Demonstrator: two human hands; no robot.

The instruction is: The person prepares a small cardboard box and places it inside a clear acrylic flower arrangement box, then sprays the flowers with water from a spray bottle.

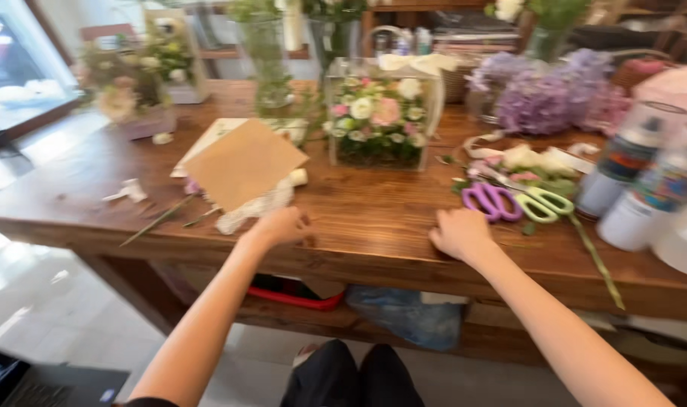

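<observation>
My left hand [282, 225] rests on the wooden table [374, 218] with fingers curled, just below a brown kraft paper sheet [244, 163] and some white lace. My right hand [460, 232] lies closed on the tabletop near the front edge, close to purple-handled scissors [491, 202] and green-handled scissors [545, 204]. Neither hand holds anything. A clear box of pink, white and green flowers [380, 120] stands behind, between the two hands.
Spray cans [622, 162] stand at the right. Purple hydrangeas [543, 98], glass vases [266, 56] and a small flower arrangement [128, 94] line the back. Cut stems [596, 260] and scraps lie on the table. A red tray [294, 296] and blue bag [407, 316] sit underneath.
</observation>
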